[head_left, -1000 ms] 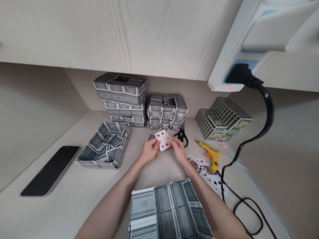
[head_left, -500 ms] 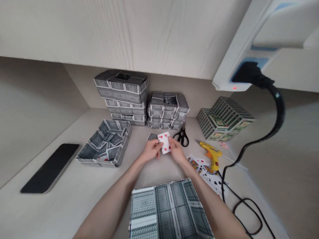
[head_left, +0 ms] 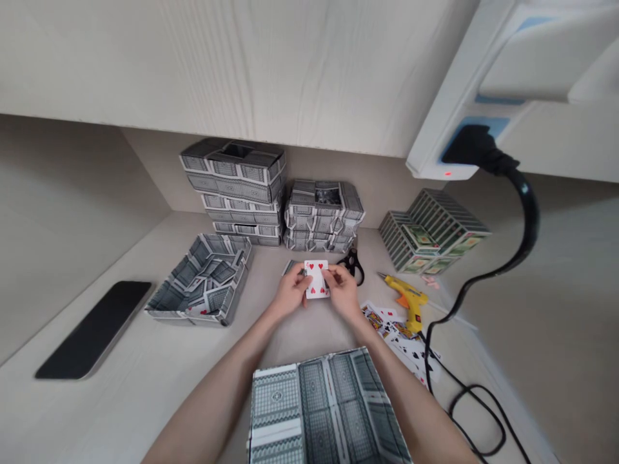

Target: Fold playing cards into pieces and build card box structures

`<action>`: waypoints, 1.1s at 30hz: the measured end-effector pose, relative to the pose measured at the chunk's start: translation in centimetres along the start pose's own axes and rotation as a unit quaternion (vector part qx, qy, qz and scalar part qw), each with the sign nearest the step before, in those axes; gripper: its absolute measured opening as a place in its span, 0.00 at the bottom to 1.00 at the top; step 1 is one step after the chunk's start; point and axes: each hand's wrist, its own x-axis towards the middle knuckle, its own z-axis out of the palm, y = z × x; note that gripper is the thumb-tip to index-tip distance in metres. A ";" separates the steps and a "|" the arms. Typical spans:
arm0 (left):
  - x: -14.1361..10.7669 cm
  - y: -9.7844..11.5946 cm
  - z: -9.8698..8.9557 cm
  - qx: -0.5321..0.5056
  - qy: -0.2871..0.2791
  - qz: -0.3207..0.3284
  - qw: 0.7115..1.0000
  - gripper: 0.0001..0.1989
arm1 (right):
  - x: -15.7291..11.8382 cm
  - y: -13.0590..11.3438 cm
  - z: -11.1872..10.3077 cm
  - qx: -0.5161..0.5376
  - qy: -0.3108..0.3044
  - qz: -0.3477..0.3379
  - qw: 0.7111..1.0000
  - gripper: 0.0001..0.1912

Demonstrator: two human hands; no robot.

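A four of hearts playing card (head_left: 316, 281) is held face up between my two hands, over the middle of the table. My left hand (head_left: 291, 288) pinches its left edge, and my right hand (head_left: 341, 290) grips the right edge. Just behind my right hand lie black-handled scissors (head_left: 354, 265), partly covered. Another card (head_left: 289, 266) lies behind my left fingers, mostly hidden. Nearest me, between my forearms, stands a box made of playing cards (head_left: 322, 406), cut off by the lower edge of the view.
An open card tray (head_left: 232, 299) with loose cards stands left, beside a black phone (head_left: 94, 330). Stacked card boxes (head_left: 235, 177) line the back, near packed card decks (head_left: 435, 229). A yellow glue gun (head_left: 409, 299) and its cable lie right, over scattered cards (head_left: 416, 354).
The four of hearts has turned from tilted to nearly straight. My right hand has moved slightly with it, and both hands keep hold. The whole view has shifted a little.
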 end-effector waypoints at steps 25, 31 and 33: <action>0.3 0.3 -0.2 -0.045 0.143 0.037 0.988 0.10 | -0.7 -0.8 0.7 0.067 -0.083 0.045 0.993 0.15; 0.4 0.1 -0.2 -0.049 0.110 0.015 0.993 0.12 | -0.2 -0.3 0.1 0.060 -0.084 0.031 0.994 0.13; 0.4 0.1 -0.2 -0.051 0.102 0.026 0.993 0.13 | -0.2 -0.4 0.0 0.080 -0.099 0.050 0.991 0.13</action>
